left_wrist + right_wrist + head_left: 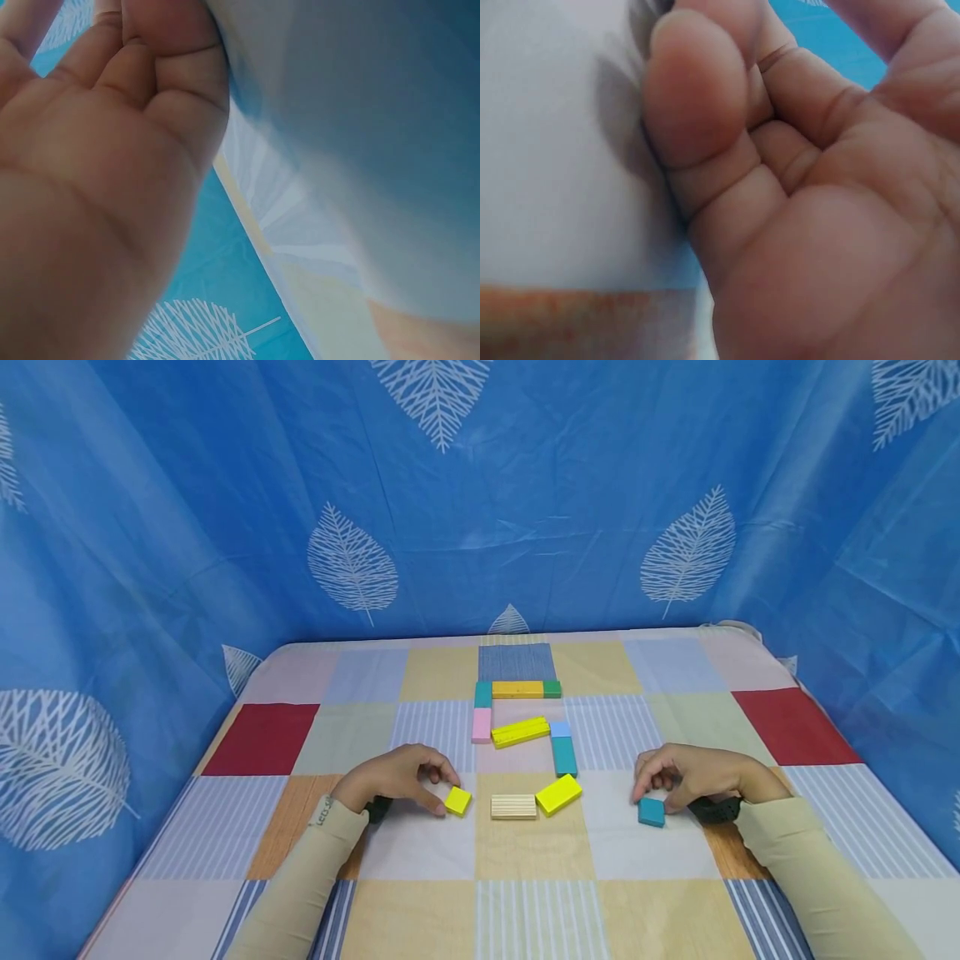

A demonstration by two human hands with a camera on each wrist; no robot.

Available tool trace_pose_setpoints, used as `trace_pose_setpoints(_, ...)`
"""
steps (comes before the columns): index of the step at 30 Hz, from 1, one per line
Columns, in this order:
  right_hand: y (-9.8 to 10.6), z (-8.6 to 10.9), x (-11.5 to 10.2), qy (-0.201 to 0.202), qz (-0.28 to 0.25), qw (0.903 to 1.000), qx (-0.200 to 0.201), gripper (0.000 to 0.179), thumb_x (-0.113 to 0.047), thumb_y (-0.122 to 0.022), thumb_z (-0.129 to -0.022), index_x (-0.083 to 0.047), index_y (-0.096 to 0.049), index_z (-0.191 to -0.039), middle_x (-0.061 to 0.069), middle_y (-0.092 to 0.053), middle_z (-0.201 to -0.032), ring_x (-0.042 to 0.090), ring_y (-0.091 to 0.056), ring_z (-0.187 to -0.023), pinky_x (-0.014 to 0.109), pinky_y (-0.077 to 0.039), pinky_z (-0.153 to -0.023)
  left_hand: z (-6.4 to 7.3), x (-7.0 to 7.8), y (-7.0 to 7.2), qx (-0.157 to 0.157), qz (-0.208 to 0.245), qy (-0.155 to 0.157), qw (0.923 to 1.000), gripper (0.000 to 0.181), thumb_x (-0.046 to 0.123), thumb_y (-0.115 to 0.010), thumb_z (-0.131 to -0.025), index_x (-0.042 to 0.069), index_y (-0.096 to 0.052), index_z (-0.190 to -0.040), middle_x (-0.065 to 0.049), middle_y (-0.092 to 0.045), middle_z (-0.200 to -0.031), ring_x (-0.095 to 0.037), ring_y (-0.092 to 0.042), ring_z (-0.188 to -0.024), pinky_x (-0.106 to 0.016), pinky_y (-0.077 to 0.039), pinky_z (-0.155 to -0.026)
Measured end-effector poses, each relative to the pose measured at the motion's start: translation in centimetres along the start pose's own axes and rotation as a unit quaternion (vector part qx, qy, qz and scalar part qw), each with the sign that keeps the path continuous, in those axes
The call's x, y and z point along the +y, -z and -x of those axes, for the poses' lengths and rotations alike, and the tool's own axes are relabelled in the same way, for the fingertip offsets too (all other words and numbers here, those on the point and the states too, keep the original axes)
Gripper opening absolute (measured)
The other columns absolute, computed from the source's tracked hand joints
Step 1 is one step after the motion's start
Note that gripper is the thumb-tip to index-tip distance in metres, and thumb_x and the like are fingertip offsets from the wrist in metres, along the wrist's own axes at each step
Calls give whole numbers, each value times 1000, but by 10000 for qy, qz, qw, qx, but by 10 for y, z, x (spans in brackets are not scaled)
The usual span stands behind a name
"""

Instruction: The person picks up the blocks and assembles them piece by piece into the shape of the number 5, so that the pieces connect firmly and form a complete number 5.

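Note:
On the left of the cloth, my left hand (405, 777) pinches a small yellow block (458, 801) between thumb and forefinger. To the right, a small teal block (651, 812) sits between the thumb and forefinger of my right hand (686, 774), which grips it by its sides. The left wrist view shows the palm and curled fingers (180, 82) close to the cloth, with the yellow block out of sight. Curled fingers (697, 97) likewise fill the right wrist view, and the teal block is hidden there.
Between the hands lie a striped wooden block (513, 807) and a tilted yellow block (558, 795). Farther back, an orange block (517, 690), a pink block (482, 726), a long yellow block (521, 732) and a teal block (564, 756) form a bent line. A blue curtain (510, 485) hangs behind.

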State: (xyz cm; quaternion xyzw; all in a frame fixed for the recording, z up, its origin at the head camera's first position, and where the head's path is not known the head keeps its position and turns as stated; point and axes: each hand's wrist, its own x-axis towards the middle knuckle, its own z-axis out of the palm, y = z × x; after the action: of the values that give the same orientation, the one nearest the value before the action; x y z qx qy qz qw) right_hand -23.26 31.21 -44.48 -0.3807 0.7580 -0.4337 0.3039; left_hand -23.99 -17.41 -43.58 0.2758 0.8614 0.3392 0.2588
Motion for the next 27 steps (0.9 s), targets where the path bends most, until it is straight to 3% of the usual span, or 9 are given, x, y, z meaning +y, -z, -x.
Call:
trace_pose_setpoints(11, -1, 1, 1, 106, -110, 9998, 156, 30, 1, -81, -83, 2, -78, -112, 19, -65, -97, 27, -57, -83, 26, -52, -72, 1, 0, 0, 82, -141, -185, 9997, 27, 9, -95, -83, 9, -82, -107, 8, -71, -98, -11, -56, -92, -26, -50, -85)
trace_pose_setpoints(19, -2, 1, 3, 114, -218, 9995, 176, 28, -1, -82, -85, 2, -77, -112, 21, -61, -94, 28, -56, -82, 27, -51, -70, 2, 2, -1, 234, -267, -59, 9994, 27, 9, -97, -81, 12, -82, -104, 8, -68, -96, -13, -55, -92, -27, -50, -85)
trace_pose_setpoints(27, -1, 1, 4, 159, -276, 9994, 123, 29, -2, -83, -86, 2, -76, -114, 21, -60, -93, 28, -56, -82, 27, -50, -68, 2, 6, -3, 234, -455, -228, 9984, 27, 10, -98, -79, 12, -81, -100, 9, -67, -94, -11, -55, -90, -27, -50, -84)
